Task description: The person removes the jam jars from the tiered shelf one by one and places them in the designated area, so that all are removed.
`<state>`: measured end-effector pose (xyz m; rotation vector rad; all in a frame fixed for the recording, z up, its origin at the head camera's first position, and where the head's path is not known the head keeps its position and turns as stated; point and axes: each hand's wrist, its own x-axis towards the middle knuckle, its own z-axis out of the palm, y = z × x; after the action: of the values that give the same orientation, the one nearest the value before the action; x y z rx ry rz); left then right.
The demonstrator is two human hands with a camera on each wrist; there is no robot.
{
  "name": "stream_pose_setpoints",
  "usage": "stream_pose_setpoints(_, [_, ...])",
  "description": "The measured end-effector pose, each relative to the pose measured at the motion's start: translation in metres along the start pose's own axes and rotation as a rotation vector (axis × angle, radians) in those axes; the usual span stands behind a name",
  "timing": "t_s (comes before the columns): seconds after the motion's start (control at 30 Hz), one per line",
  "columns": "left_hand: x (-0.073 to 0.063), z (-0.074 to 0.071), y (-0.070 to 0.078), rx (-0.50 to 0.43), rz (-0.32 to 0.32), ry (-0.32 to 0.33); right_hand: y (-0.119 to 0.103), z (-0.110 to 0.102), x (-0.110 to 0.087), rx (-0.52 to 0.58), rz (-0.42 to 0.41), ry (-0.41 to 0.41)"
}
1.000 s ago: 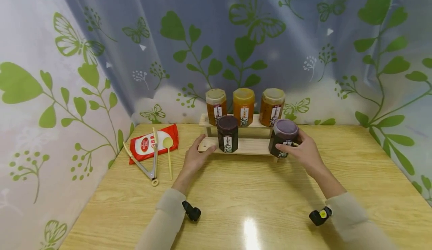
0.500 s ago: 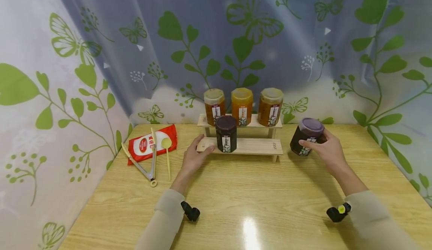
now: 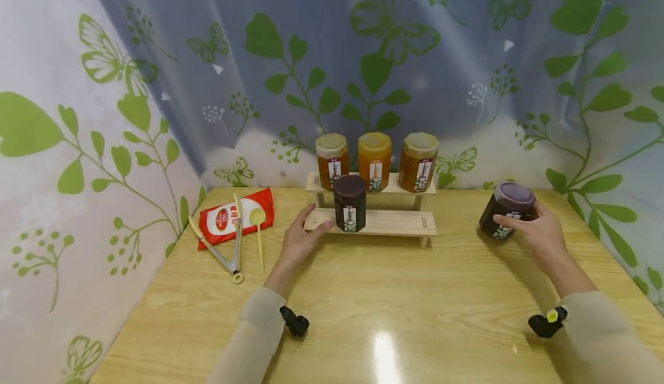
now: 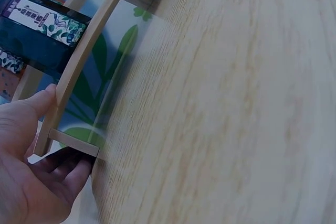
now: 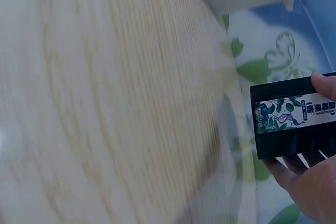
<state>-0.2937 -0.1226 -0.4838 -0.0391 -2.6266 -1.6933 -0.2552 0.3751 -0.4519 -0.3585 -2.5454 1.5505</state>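
Observation:
In the head view my right hand grips a dark jam jar with a purple lid, tilted, to the right of the rack. The right wrist view shows that jar's label and the bottom raised off the table. My left hand holds the left end of the two-step wooden rack, its thumb on the lower step and its fingers around the end leg. A second dark jar stands upright on that lower step, just right of my left thumb.
On the upper step stand an amber jar, an orange jar and another amber jar. To the left lie a red-and-white packet, tongs and a yellow spoon. A patterned curtain hangs behind the table.
My right hand has lifted the dark jar off the right end of the lower step and carried it rightward, away from the rack. My left hand has stayed on the rack.

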Motion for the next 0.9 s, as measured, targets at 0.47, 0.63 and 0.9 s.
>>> stream_pose_setpoints(0.47, [0.003,-0.001,0.003,0.006,-0.003,-0.001,0.013,-0.038,0.018,0.039,0.055,0.046])
stream_pose_setpoints(0.63, [0.003,0.000,0.001,0.002,-0.002,0.001,0.022,-0.049,0.021,0.029,0.088,0.099])
stream_pose_setpoints(0.9, [0.002,0.000,0.000,0.003,-0.015,0.003,0.038,-0.063,0.025,0.087,0.140,0.092])
